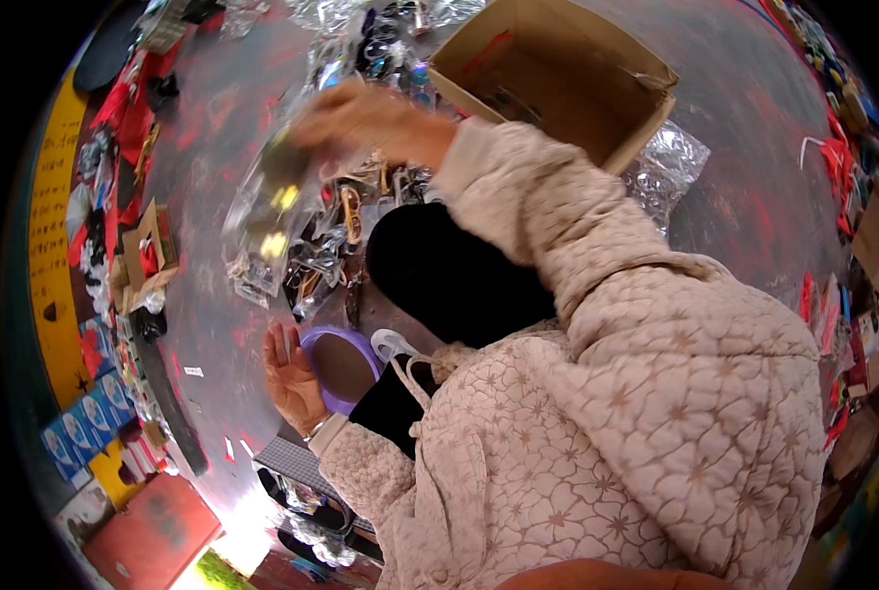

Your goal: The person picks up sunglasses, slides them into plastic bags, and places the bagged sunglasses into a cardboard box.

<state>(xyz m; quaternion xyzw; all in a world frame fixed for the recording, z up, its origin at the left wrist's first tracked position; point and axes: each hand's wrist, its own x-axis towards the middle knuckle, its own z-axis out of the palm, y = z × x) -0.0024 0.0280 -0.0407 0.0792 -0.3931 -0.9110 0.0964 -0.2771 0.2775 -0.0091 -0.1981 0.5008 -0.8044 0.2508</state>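
Observation:
My right hand [366, 123] reaches across to the upper left, blurred by motion. Its fingers appear closed on the top of a clear plastic bag [248, 211], which hangs below with what look like dark, yellow-glinting lenses inside. Beside my knee, my left hand [294, 382] is held palm up, its fingers stretched apart and nothing in it. Right next to it is a round purple-rimmed tub [369, 346]. Under my right hand spreads a heap of eyeglasses [351, 211], several of them in clear sleeves.
An open cardboard box [557, 74] stands beyond my right forearm, with crumpled clear plastic [668, 167] next to it. A smaller opened carton [149, 258] is at the left among red cloth and wrappings. Blue boxes [90, 423] line the lower left; mixed goods crowd the right edge.

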